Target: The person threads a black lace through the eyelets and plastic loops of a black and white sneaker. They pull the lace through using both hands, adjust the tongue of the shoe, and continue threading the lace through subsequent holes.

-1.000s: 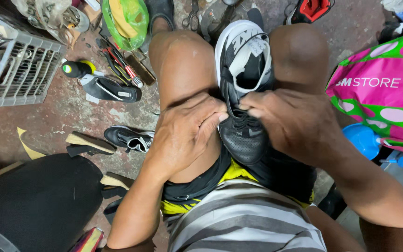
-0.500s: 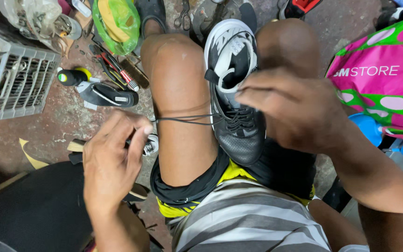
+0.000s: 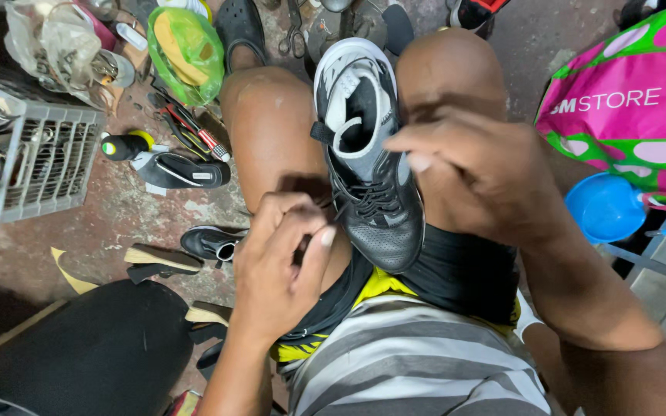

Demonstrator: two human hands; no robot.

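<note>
Black and white shoe (image 3: 371, 177), pink green-dotted bag (image 3: 626, 115), grey-striped shirt (image 3: 402, 362)
</note>
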